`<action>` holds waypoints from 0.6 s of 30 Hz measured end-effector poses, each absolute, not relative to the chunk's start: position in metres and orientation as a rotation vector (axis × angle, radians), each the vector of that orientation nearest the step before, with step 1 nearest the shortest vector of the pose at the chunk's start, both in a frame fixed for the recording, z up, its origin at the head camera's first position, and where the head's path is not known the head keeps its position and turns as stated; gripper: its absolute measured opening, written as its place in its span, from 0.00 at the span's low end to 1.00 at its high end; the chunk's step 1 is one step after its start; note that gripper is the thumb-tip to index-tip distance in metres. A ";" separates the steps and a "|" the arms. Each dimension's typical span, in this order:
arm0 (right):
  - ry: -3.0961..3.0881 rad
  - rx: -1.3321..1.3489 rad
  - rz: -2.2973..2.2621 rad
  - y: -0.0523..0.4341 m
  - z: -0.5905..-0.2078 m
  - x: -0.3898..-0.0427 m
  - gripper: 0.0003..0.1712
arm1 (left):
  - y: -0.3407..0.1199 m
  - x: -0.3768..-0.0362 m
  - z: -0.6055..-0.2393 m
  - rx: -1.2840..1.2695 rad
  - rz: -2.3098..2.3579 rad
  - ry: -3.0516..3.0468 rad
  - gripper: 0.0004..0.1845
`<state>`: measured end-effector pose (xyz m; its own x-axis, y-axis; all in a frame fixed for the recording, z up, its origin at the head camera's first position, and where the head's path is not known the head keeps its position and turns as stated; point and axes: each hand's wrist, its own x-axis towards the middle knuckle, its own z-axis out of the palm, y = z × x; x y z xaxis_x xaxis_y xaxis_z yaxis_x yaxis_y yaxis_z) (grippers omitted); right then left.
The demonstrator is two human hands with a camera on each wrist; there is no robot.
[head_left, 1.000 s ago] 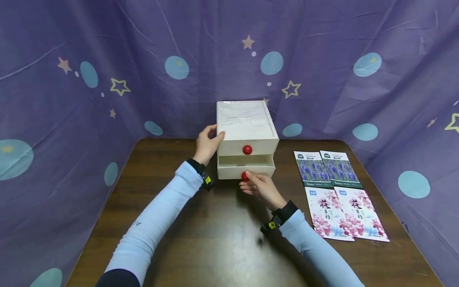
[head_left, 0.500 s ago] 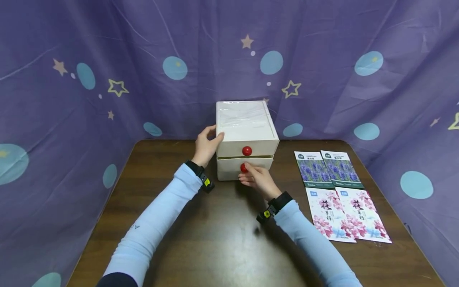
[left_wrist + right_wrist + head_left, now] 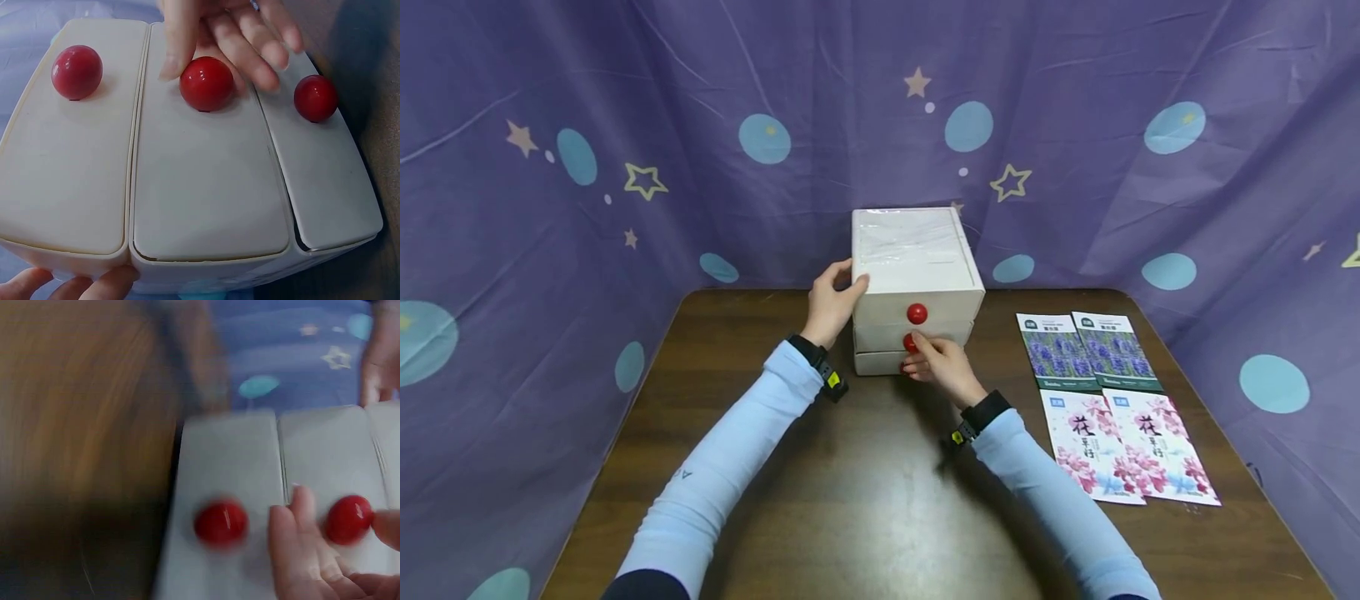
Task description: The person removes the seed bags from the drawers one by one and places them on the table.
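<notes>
closing of the middle drawer (image 3: 206, 187) looks to be the step in hand, and it is judged nearly done: its front is seen all but flush with the top drawer (image 3: 69, 156) above it on the white three-drawer cabinet (image 3: 916, 250). the cabinet's near left edge is gripped by the left hand (image 3: 831, 305), thumb on the top panel and the fingers (image 3: 75, 284) curled round the side. the red knob (image 3: 207, 83) of the middle drawer is touched by the right hand (image 3: 946, 368), its fingertips (image 3: 275, 78) bent loosely around the ball; whether the knob is truly pinched or only pushed cannot be told. the bottom drawer (image 3: 325, 187) is seen standing slightly proud of the cabinet's face.

the next move is judged to call for a last short, straight push into the cabinet, the box being steadied so it is not slid backwards.

the cabinet stands at the far middle of the table (image 3: 850, 500), against the purple curtain (image 3: 625, 125). its drawer fronts and knobs are pointed at the person, its long axis running front to back, away from the person. four flower leaflets (image 3: 1112, 408) are laid flat to the right of the cabinet.
</notes>
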<state>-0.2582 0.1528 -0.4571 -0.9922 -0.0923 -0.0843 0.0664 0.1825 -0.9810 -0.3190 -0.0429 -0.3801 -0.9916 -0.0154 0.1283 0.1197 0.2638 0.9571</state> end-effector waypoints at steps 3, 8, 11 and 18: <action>2.890 -0.249 -1.562 0.155 -0.443 -0.249 0.21 | -0.046 -0.320 -0.378 -0.100 -1.827 -2.411 0.25; 3.523 -0.694 -1.160 0.165 -0.399 -0.230 0.07 | -0.047 -0.318 -0.381 -0.085 -1.831 -2.399 0.24; 3.638 -0.897 -1.132 0.178 -0.375 -0.239 0.13 | -0.047 -0.319 -0.379 -0.081 -1.835 -2.381 0.24; 3.404 -0.938 -1.096 0.220 -0.375 -0.276 0.29 | -0.042 -0.320 -0.381 -0.078 -1.828 -2.397 0.25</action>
<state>-0.2759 0.2199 -0.3746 -0.7307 -0.2757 0.6246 -0.5883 0.7185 -0.3711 -0.3201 -0.0425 -0.3809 -0.9908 -0.0349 0.1310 0.1170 0.2667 0.9566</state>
